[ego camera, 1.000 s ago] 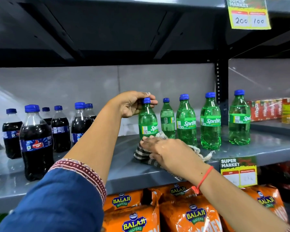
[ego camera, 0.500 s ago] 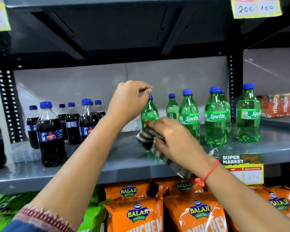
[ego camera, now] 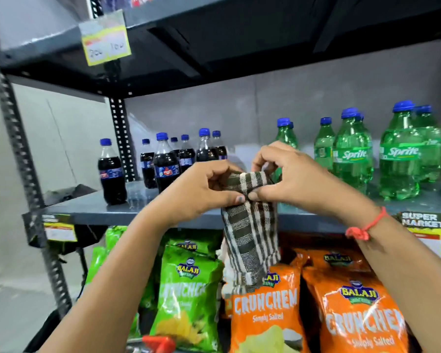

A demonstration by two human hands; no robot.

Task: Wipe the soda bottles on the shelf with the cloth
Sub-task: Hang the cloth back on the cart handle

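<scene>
Item: checked cloth, pinched at its top in our left hand and right hand, thumbs touching. It hangs before the shelf; green soda bottles stand behind.

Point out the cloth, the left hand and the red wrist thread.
cloth (ego camera: 250, 240), head view, hanging striped middle
left hand (ego camera: 204, 191), head view, back of hand
red wrist thread (ego camera: 367, 226), head view, band on right wrist

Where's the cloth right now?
Centre of the head view: the cloth hangs pinched between the left hand and right hand, off the bottles, before the shelf edge.
</scene>
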